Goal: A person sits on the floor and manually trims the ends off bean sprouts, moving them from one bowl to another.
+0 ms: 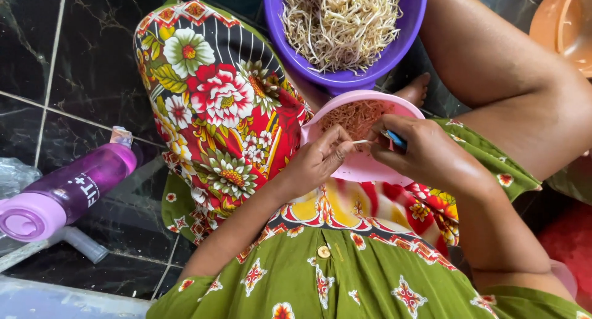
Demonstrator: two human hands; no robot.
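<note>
I sit on the floor with a pink bowl [364, 166] on my lap; it holds brownish trimmed bits. My left hand [316, 160] pinches one pale bean sprout [361, 141] over the bowl. My right hand [419, 152] meets the sprout's other end and grips a small blue-handled knife [396, 139]; its blade is hidden. Just beyond the pink bowl stands a purple bowl [345, 78] piled with bean sprouts [339, 23].
A purple water bottle [65, 192] lies on the dark tiled floor at the left, beside clear plastic [12, 174]. An orange basin [564, 23] sits at the top right. A red object [570, 245] lies at the right edge.
</note>
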